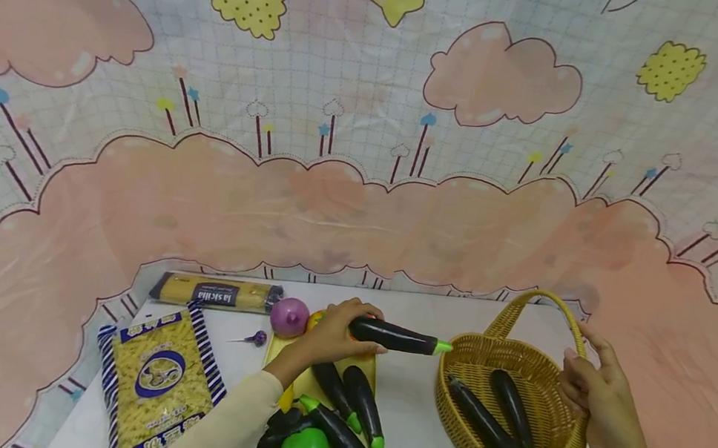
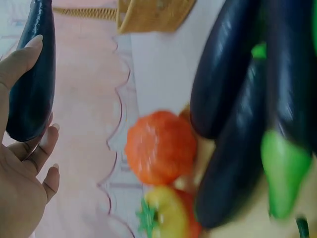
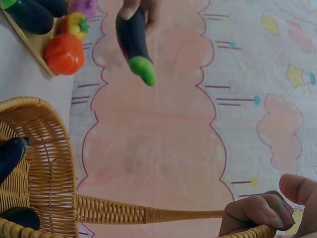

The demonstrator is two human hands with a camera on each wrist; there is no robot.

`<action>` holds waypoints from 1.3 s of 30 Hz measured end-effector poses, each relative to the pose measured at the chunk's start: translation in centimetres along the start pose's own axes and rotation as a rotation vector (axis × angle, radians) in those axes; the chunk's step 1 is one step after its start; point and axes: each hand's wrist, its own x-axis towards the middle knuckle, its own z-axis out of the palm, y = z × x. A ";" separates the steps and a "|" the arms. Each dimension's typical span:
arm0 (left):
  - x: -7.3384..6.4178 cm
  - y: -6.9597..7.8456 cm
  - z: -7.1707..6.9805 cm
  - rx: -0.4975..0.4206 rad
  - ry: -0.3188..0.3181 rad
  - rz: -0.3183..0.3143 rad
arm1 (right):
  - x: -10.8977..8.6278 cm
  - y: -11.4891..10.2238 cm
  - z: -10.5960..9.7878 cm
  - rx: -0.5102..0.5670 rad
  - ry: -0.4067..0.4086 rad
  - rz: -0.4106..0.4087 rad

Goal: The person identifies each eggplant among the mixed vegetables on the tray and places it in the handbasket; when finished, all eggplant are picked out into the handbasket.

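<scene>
Your left hand (image 1: 335,332) grips eggplant (image 1: 400,336) — up between tray (image 1: 279,347) and basket (image 1: 478,352); your right hand (image 1: 603,400) grips handle (image 1: 507,317). Hold basket steady, lower eggplant softly beside two eggplants (image 1: 490,427) inside — don't bump rim (image 1: 444,376)

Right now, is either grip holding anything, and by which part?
The left grip holds an eggplant near its blunt end, opposite the green tip; the right grip holds the basket by its handle.
</scene>
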 end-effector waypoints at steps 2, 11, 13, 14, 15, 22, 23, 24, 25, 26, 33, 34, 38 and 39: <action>0.8 0.5 1.0 0.013 -0.019 0.013 | 0.0 -0.1 0.1 -0.001 0.007 0.008; 2.8 2.6 6.7 0.075 -0.144 0.065 | -0.2 0.0 0.2 -0.016 0.026 0.025; 2.9 2.9 8.2 0.103 -0.174 0.091 | -0.3 0.1 0.2 -0.018 0.027 0.026; 3.0 3.1 9.0 0.119 -0.189 0.103 | -0.3 0.1 0.2 -0.021 0.028 0.026; 3.1 3.3 9.8 0.137 -0.204 0.110 | -0.3 0.1 0.2 -0.024 0.029 0.026; 4.2 5.3 13.6 0.307 -0.217 0.145 | -0.2 0.1 0.3 -0.031 0.032 0.021; 4.4 5.6 13.9 0.329 -0.215 0.152 | -0.1 0.1 0.2 -0.029 0.032 0.019; 4.5 6.0 14.2 0.348 -0.214 0.160 | -0.1 0.0 0.2 -0.029 0.032 0.017; 4.7 6.2 14.4 0.363 -0.216 0.164 | -0.1 0.0 0.2 -0.029 0.032 0.015; 4.8 6.4 14.7 0.373 -0.222 0.167 | -0.1 0.1 0.2 -0.030 0.032 0.014; 5.3 7.1 16.3 0.421 -0.289 0.195 | -0.1 0.1 0.3 -0.020 0.024 0.005; 5.3 7.1 16.6 0.434 -0.293 0.201 | -0.1 0.1 0.3 -0.019 0.024 0.004; 5.3 7.2 17.3 0.444 -0.300 0.206 | -0.1 0.1 0.2 -0.014 0.029 0.006; 5.3 7.3 17.4 0.445 -0.300 0.202 | -0.1 0.1 0.2 -0.014 0.031 0.007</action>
